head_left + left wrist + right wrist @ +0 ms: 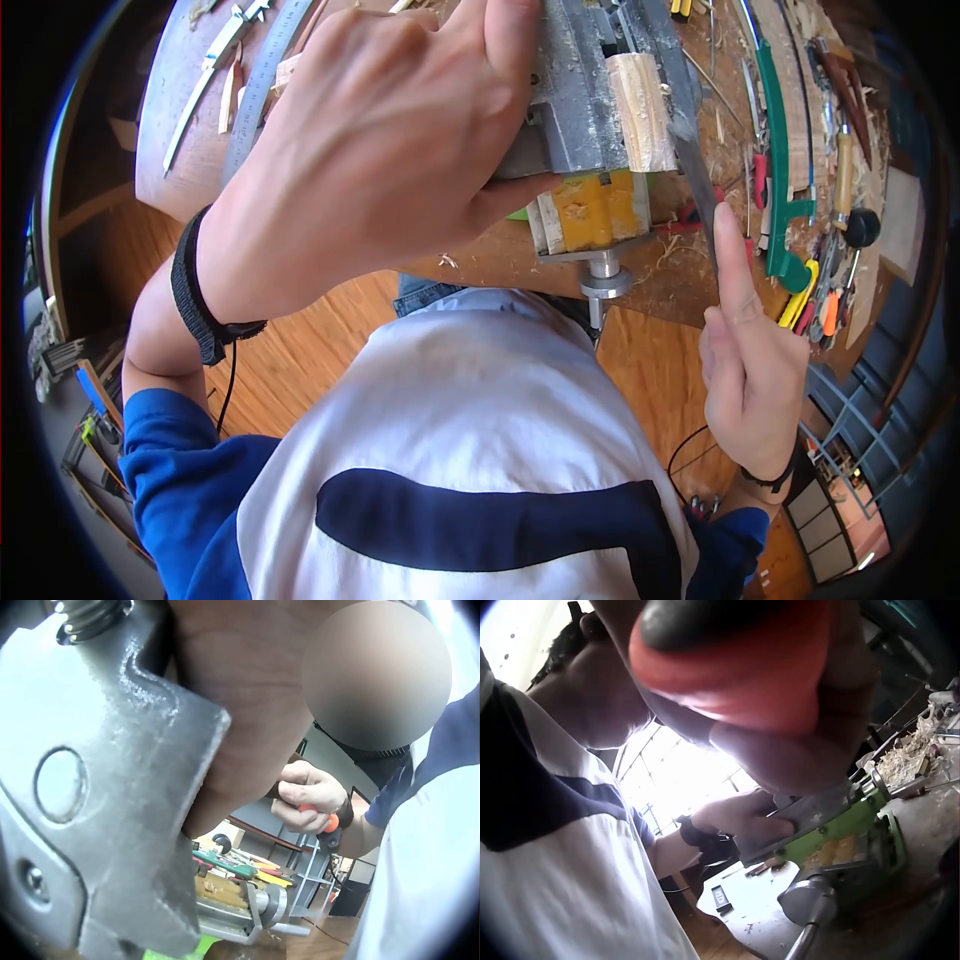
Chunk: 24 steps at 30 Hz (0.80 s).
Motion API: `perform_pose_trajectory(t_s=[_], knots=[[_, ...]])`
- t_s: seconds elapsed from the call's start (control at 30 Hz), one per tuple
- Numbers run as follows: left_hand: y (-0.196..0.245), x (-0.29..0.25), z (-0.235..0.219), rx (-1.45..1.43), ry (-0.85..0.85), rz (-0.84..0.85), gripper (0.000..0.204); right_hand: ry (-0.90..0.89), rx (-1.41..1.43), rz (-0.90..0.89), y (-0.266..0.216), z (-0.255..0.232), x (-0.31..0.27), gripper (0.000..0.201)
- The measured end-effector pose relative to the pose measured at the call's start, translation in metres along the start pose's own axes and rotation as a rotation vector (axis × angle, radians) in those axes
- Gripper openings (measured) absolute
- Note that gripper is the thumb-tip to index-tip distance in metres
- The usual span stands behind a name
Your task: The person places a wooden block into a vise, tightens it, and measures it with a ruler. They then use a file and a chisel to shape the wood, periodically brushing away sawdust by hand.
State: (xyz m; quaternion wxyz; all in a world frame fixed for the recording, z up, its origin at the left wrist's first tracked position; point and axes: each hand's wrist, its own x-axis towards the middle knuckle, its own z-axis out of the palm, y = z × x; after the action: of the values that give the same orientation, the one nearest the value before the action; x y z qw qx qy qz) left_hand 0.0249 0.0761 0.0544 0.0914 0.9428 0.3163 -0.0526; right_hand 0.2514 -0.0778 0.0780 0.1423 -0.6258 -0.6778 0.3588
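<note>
A short pale wood piece point(642, 115) with a rounded face is clamped at the right side of a grey bench vise point(575, 125) dusted with fine powder. My left hand point(385, 130) rests on the vise's left part, index finger reaching forward and thumb along the near edge; its other fingertips are hidden. In the left wrist view, the palm lies beside the vise's metal body point(135, 802). My right hand point(750, 370) grips a flat metal file point(697, 190) by its red-orange and black handle point(735, 682), index finger laid along the blade. The blade runs up beside the wood piece.
On the bench at right lie a green-framed saw point(775, 160), a wooden-handled tool point(844, 180) and several bright-handled tools. A steel ruler point(262, 95) lies at left. The vise's screw handle point(603, 285) juts toward my body. Wood shavings point(907, 757) are heaped behind the vise.
</note>
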Motion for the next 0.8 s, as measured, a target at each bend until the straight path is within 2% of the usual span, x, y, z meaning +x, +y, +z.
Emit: perform_pose_trajectory(t_s=[0.07,0.17,0.27,0.37,0.47,0.57,0.67,0.77,0.8], knots=[[0.005,0.001,0.001,0.074,-0.022,-0.025,0.069,0.033,0.025,0.014,-0.003,0.002,0.004,0.058],[0.001,0.004,-0.004,-0.003,-0.043,0.000,0.075,0.044,-0.022,-0.082,0.003,-0.001,0.011,0.059],[0.003,0.003,-0.006,0.023,-0.057,-0.021,0.080,0.152,-0.104,-0.188,0.016,0.012,0.007,0.059],[0.003,0.002,-0.001,-0.009,0.014,-0.021,0.079,-0.010,-0.033,0.031,0.009,0.004,-0.007,0.061],[0.007,0.004,-0.002,0.054,-0.046,0.001,0.080,0.117,-0.026,-0.126,0.005,0.007,0.019,0.062],[0.006,0.001,-0.001,0.170,-0.013,0.036,0.077,0.131,-0.039,-0.186,0.006,0.007,0.024,0.062],[0.001,0.002,-0.003,-0.009,0.006,-0.001,0.076,0.049,-0.048,-0.069,0.002,0.004,0.009,0.061],[0.002,0.002,0.004,0.078,-0.017,-0.014,0.075,0.008,0.025,0.056,0.002,0.002,-0.007,0.061],[0.002,0.003,0.003,0.043,-0.059,-0.026,0.075,0.025,0.004,0.028,0.002,0.002,-0.004,0.061]])
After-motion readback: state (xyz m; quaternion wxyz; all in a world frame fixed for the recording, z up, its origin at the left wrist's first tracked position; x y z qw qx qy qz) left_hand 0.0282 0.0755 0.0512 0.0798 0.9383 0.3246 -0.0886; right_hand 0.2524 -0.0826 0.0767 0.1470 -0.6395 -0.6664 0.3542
